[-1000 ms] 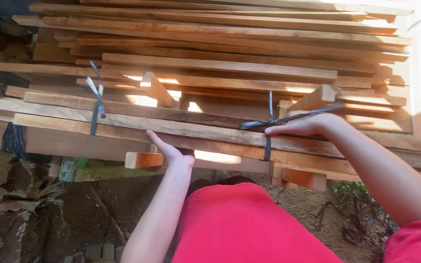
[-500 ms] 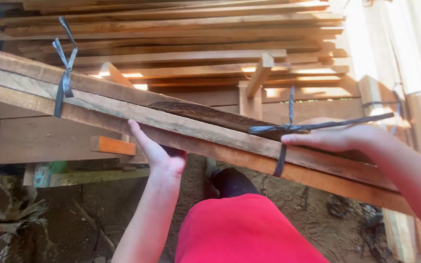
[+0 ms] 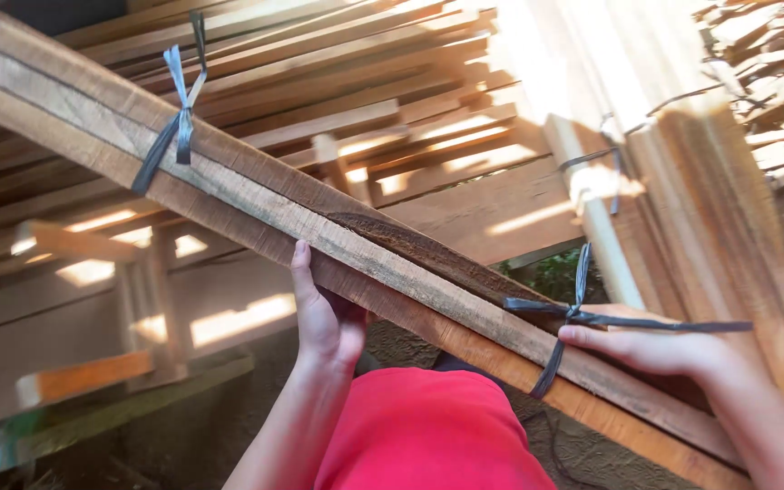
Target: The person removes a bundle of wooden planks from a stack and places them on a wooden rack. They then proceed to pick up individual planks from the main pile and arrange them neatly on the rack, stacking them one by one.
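Observation:
A tied bundle of long rough wooden boards runs diagonally from the upper left to the lower right. My left hand grips its near edge from below, thumb up against the side. Over the bundle's top my right hand is clasped, right at a dark plastic strap knotted around the boards. A second strap binds the bundle near its upper left end.
Behind the bundle stands a tall stack of sawn planks on spacers. More strapped bundles lean at the right. Dirt ground lies below, with an orange-ended timber at the lower left.
The bundle has swung from nearly level to a steep slant, its left end rising. Both hands kept their grip, and the view has turned toward the right.

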